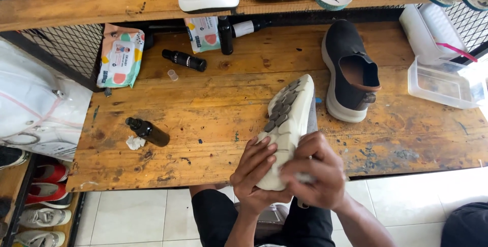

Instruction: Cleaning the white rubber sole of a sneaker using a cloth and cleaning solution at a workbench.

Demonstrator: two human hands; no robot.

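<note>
Head view: my left hand cups the upturned shoe at six o'clock, sole up for cleaning; my right hand pinches a white wipe against its heel. Its mate waits at one o'clock.

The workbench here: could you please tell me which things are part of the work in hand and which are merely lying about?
In hand:
- upturned shoe, sole up, held by the left hand
- right hand pressed on its heel end
- small pale thing under the right fingers, too hidden to identify

Lying about:
- black slip-on shoe
- dark bottle
- wipes packet
- clear plastic tub
</note>
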